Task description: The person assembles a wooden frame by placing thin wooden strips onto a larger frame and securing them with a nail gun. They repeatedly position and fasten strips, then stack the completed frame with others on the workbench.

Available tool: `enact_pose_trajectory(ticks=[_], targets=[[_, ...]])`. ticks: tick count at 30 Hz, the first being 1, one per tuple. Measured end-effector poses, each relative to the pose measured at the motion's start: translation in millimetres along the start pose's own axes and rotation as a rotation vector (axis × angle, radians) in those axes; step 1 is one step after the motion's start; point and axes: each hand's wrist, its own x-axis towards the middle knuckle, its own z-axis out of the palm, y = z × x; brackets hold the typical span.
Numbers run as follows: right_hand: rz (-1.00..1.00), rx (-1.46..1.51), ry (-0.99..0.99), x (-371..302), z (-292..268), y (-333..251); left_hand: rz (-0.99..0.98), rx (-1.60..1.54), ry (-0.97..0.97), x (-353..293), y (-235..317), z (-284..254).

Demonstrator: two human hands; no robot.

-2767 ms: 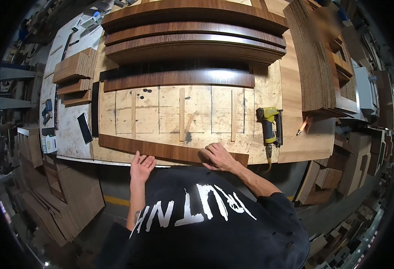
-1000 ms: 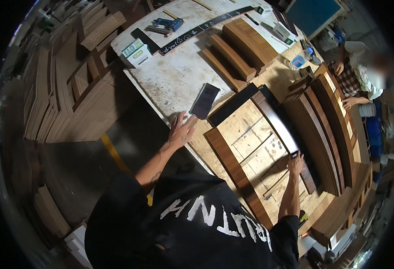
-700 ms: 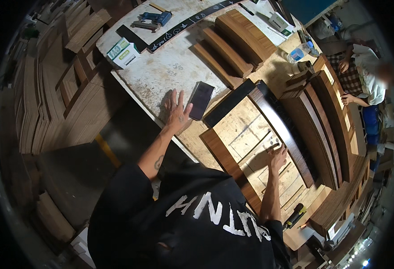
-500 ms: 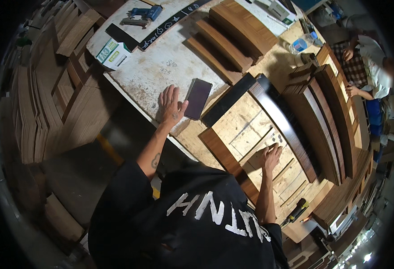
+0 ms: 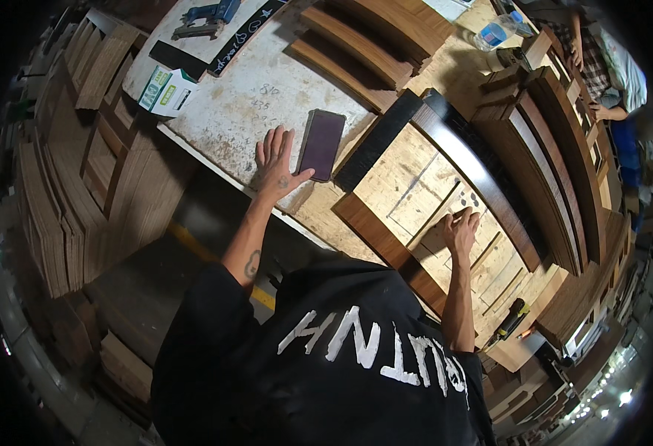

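Observation:
My left hand (image 5: 276,167) rests on the white worktop with its fingers spread. Its thumb lies close to the lower left edge of a dark-screened phone (image 5: 322,146). My right hand (image 5: 462,232) is over the pale wooden board (image 5: 393,175), fingers bent down and somewhat apart, with nothing visible in them. Several small dark pieces (image 5: 472,199) lie just beyond its fingertips. Around the board are a black strip (image 5: 378,141), a glossy dark brown curved piece (image 5: 475,175) and a brown wooden strip (image 5: 375,229).
Curved brown wooden pieces (image 5: 371,56) lie at the back, with more stacked (image 5: 542,163) at the right. A blue nail gun (image 5: 208,18), a small carton (image 5: 167,91), a water bottle (image 5: 497,31) and a yellow-black tool (image 5: 514,318) are about. Another person's hand (image 5: 609,111) shows at far right.
The view has shifted, so the bench sits higher in the picture. My right hand's fingers have bent more, close to the small dark pieces. My left hand stays flat beside the phone.

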Motion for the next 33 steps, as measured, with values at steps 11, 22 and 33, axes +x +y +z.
enact_pose_trajectory(ticks=[11, 22, 33], targets=[[0.05, 0.036, -0.114, 5, -3, 8, -0.048, 0.018, 0.073, 4, 7, 7], [0.081, 0.039, -0.125, 3, 1, 11, -0.055, 0.043, 0.064, 1, 17, 7], [0.052, 0.022, -0.07, 2, 6, 13, 0.076, -0.341, 0.068, -32, 26, -5]])
